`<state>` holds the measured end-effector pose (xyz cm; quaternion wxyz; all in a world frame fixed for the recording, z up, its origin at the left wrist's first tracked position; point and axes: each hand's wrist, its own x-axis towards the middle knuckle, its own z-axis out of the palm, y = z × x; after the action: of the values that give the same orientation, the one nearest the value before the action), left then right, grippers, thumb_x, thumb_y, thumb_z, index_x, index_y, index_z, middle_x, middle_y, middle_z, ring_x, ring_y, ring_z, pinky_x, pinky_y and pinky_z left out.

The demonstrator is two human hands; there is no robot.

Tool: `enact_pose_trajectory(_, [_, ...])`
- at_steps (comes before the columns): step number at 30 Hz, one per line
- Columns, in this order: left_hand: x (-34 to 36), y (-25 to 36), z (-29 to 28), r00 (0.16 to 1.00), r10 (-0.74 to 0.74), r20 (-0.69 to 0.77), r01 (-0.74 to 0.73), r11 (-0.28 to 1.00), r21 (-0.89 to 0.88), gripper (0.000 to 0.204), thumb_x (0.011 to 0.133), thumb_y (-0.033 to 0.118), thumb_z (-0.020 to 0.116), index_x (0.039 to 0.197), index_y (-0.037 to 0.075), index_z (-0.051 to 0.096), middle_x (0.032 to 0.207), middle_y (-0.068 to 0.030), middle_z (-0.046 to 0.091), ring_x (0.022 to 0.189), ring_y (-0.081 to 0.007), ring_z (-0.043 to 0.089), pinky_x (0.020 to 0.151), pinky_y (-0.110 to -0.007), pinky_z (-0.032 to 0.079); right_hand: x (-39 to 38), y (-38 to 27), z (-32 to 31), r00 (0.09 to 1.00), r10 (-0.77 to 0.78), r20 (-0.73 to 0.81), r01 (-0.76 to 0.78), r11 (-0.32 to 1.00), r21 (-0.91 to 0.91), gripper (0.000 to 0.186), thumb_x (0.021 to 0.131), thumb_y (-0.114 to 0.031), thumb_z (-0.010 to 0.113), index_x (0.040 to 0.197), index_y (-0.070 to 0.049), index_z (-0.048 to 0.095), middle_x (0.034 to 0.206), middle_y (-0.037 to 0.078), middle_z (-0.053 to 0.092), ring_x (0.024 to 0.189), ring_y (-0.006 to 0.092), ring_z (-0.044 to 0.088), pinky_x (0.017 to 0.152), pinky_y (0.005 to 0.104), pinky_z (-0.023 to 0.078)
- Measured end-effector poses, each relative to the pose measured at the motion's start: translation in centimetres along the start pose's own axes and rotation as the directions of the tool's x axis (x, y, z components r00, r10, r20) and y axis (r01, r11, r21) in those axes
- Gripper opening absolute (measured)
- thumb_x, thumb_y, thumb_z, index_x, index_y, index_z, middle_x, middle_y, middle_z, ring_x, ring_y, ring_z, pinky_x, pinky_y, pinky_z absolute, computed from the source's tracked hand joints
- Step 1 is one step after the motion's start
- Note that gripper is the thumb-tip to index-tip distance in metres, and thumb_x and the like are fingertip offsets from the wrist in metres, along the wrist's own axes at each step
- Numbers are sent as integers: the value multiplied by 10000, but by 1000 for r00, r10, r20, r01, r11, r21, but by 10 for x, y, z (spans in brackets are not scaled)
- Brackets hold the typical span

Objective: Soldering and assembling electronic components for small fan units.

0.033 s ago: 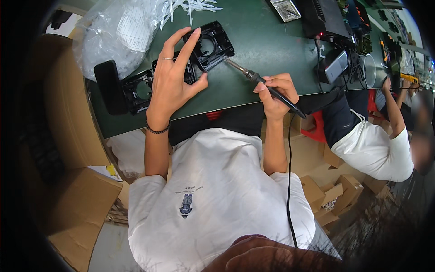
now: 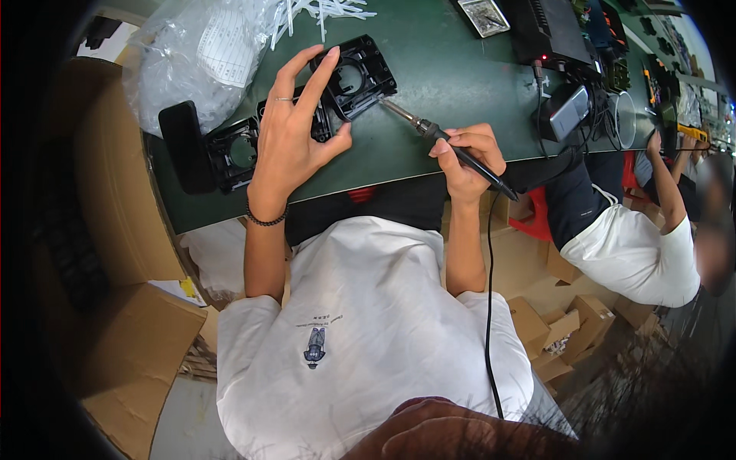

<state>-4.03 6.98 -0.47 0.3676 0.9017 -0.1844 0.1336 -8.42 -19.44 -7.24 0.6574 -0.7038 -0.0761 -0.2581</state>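
Green workbench (image 2: 460, 69) beneath two hands. Left hand (image 2: 295, 130), fingers spread, steadies a black plastic frame (image 2: 356, 77). Right hand (image 2: 471, 157) pinches a soldering iron (image 2: 445, 142) pen-style, its tip meeting the frame's near edge.

Black frame (image 2: 354, 77) partly behind left hand (image 2: 295, 138)

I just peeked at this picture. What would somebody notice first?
Probably the two hands in the middle of the green table. The right hand holds a soldering iron like a pen, its tip at a black plastic frame that the left hand touches. A crinkly clear bag lies far left.
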Motion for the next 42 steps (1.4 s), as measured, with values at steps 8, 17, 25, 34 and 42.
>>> enact_pose_trajectory(8, [0,-2,2,999,23,-25,-23,1000,9,920,673,99,832,1544,180,547,1510,-137,504,1297,-369,565,1061,-470,495,-1,-2,-1,1000,1,18,-1,1000,8,206,776,14,866,890,-8,696,869,114,667,735,168,706,595,248,542])
enact_pose_trajectory(17, [-1,-2,3,1000,4,-23,-4,1000,12,922,674,107,840,1545,196,553,1511,-123,505,1284,-357,570,1053,-462,500,-1,2,-3,999,-35,35,35,999,-4,208,781,18,864,896,-3,691,929,146,697,724,148,696,603,238,550])
enact_pose_trajectory(25, [-1,-2,3,1000,5,-25,-5,1000,4,921,676,110,841,1546,196,552,1509,-119,510,1289,-351,569,1056,-461,498,5,-6,-4,990,-7,144,-20,983,183,185,801,72,825,929,36,696,985,193,714,756,226,768,673,286,641])
enact_pose_trajectory(34, [1,-1,2,1000,1,-2,-1,1000,19,916,664,74,817,1539,128,554,1517,-156,505,1332,-380,578,1096,-470,505,6,-3,-6,980,-8,200,-20,990,142,210,765,82,839,932,43,717,1003,199,734,780,229,778,694,293,644])
enact_pose_trajectory(42, [0,-1,0,1000,-5,5,4,1000,20,915,667,74,819,1541,132,553,1516,-151,506,1339,-377,570,1106,-472,495,7,-4,-5,977,-15,213,-8,994,107,211,751,67,854,914,28,727,976,196,749,791,222,772,696,291,630])
